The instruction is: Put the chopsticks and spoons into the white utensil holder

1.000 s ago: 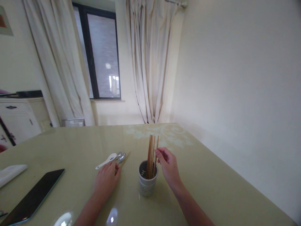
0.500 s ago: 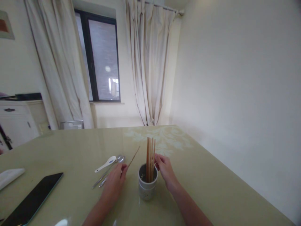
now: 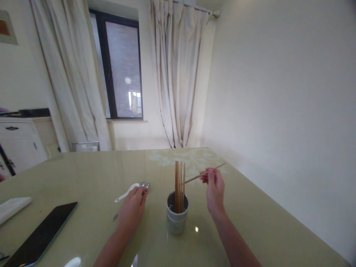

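My right hand [image 3: 215, 190] is closed around a wooden chopstick [image 3: 194, 178], held slantwise to the right of a grey cup [image 3: 178, 221]. Its lower tip reaches the bundle in the cup, and I cannot tell whether they touch. Several upright chopsticks [image 3: 179, 181] stand in the cup. To the left, my left hand [image 3: 131, 208] lies low over metal spoons [image 3: 145, 184], its fingers closed at the necks of their bowls. My palm hides most of the handles. A white spoon [image 3: 125, 194] lies just beyond that hand.
A black tablet [image 3: 41, 235] lies on the glossy green tabletop [image 3: 91, 178] at the left. Behind it sits a white object [image 3: 12, 207]. The table's right edge runs along a white wall [image 3: 278, 104]; a curtained window [image 3: 124, 70] is at the back.
The chopstick that was in my left hand is now in my right. My right hand has moved right and up, away from the cup. The left has shifted slightly onto the spoons.
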`<control>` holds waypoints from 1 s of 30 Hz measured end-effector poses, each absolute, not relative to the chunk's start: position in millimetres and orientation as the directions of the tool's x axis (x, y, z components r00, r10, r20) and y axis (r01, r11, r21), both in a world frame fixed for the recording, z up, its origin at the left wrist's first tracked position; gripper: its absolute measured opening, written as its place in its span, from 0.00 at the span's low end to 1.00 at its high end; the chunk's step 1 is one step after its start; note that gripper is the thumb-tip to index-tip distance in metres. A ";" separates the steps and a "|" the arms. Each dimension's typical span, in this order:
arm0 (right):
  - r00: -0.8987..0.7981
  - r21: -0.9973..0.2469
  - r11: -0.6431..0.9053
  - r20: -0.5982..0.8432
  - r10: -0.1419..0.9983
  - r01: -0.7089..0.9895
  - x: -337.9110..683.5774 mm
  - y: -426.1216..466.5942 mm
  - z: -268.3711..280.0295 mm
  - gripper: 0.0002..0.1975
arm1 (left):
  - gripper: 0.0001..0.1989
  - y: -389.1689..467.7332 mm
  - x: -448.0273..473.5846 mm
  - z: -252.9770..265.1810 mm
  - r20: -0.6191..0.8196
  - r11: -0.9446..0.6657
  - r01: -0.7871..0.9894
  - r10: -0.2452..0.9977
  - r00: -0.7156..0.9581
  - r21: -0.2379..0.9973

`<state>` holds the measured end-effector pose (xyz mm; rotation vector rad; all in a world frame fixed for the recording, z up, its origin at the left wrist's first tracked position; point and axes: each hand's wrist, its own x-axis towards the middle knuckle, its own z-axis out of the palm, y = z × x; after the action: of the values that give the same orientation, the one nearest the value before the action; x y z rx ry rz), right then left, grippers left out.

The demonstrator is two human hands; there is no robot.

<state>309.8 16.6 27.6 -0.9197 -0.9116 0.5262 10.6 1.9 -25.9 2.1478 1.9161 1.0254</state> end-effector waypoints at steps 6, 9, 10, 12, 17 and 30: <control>0.601 -0.697 0.704 0.507 0.618 -0.135 329.8 -2.6 54.1 0.20 | 0.11 3.4 -10.8 -24.6 0.222 0.030 0.974 0.972 -0.081 0.226; 0.433 -0.764 0.629 0.522 0.735 -0.146 311.0 -8.0 50.2 0.20 | 0.11 2.2 -8.3 -26.0 0.184 0.025 0.979 0.981 -0.063 0.201; 0.379 -0.789 0.602 0.523 0.764 -0.126 304.7 -8.8 47.8 0.20 | 0.11 2.0 -7.9 -26.4 0.180 0.026 0.980 0.982 -0.062 0.195; 0.292 -0.830 0.553 0.514 0.806 -0.066 295.1 -9.6 42.9 0.21 | 0.11 1.9 -8.7 -26.8 0.186 0.042 0.983 0.980 -0.075 0.178; 0.179 -0.859 0.487 0.510 0.841 0.159 284.4 -8.5 31.2 0.26 | 0.13 0.4 -12.1 -25.4 0.175 0.088 0.987 0.978 -0.112 0.135; -0.032 -0.861 0.469 0.472 0.881 0.197 276.2 -3.9 18.7 0.21 | 0.14 2.5 0.9 -24.7 0.354 -0.067 0.845 0.923 -0.149 0.530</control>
<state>276.2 -3.9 18.7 -0.9783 -1.5322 0.7218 0.9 2.5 -24.7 1.9684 2.0621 1.0116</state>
